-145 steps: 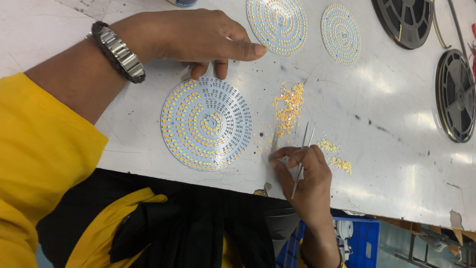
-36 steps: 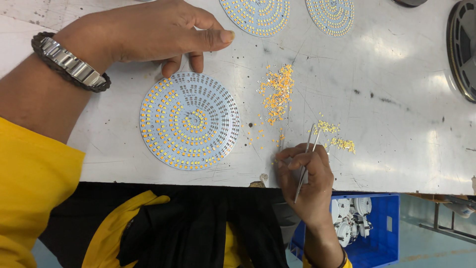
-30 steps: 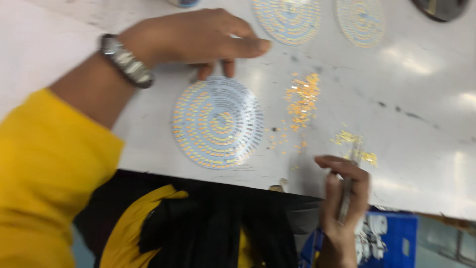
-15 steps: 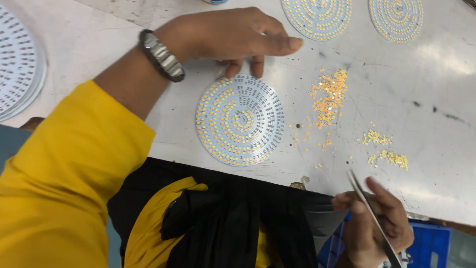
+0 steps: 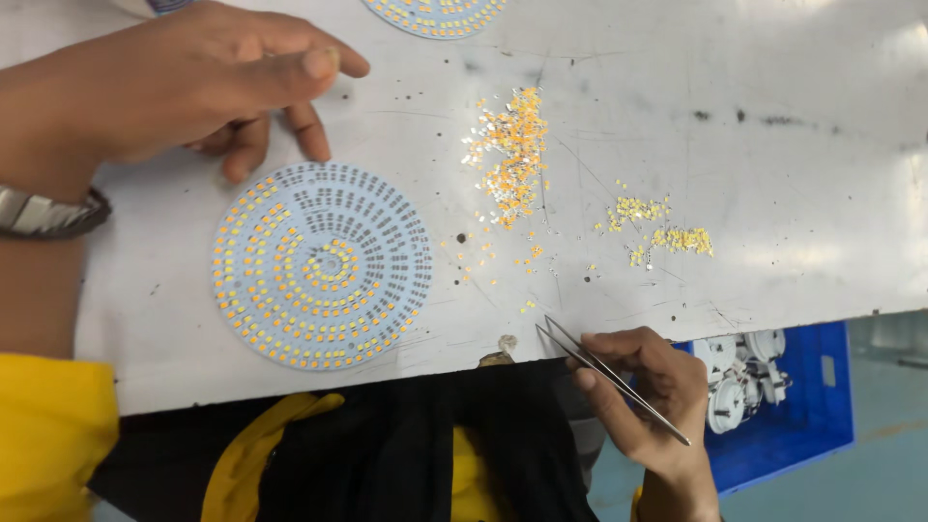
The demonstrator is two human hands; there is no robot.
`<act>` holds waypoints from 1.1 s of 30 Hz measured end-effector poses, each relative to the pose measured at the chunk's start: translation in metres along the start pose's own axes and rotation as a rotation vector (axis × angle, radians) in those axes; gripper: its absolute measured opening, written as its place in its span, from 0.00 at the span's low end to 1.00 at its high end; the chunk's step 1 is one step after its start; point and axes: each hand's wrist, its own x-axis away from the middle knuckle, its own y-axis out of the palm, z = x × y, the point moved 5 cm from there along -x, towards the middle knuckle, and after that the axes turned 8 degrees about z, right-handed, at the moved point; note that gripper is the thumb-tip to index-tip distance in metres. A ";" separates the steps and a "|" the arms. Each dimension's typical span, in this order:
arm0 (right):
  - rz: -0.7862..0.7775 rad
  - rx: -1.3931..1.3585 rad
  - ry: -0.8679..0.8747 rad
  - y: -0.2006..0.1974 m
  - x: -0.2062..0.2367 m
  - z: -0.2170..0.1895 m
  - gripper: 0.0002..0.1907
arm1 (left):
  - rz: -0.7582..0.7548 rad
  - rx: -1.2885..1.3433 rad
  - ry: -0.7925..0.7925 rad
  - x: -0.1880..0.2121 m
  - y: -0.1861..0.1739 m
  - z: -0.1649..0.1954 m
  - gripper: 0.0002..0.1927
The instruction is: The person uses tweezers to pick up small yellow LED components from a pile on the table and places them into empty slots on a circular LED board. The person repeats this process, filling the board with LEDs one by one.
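Observation:
A round white circuit board (image 5: 322, 265) studded with small yellow chips lies on the white table (image 5: 773, 145) near its front edge. My left hand (image 5: 193, 82) rests fingers-down on the table just beyond the board, holding nothing, a metal watch (image 5: 43, 211) on its wrist. At the table's front edge my right hand (image 5: 650, 387) grips thin metal tweezers (image 5: 609, 375), tips pointing up-left over the edge. A pile of loose orange and silver chips (image 5: 512, 155) lies right of the board. Two smaller yellow chip heaps (image 5: 662, 227) sit farther right.
Another round board (image 5: 435, 12) pokes in at the top edge. Below the table on the right stands a blue crate (image 5: 802, 425) holding white lamp parts (image 5: 739, 372). Dark and yellow cloth (image 5: 387, 454) covers my lap under the table edge.
My right hand with the tweezers has pulled back from the yellow chip heaps to the table's front edge. The view shifted; my left hand stays beside the board.

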 end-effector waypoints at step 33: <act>0.028 0.203 -0.353 0.015 -0.009 -0.020 0.10 | 0.011 0.032 0.039 0.005 -0.002 -0.009 0.30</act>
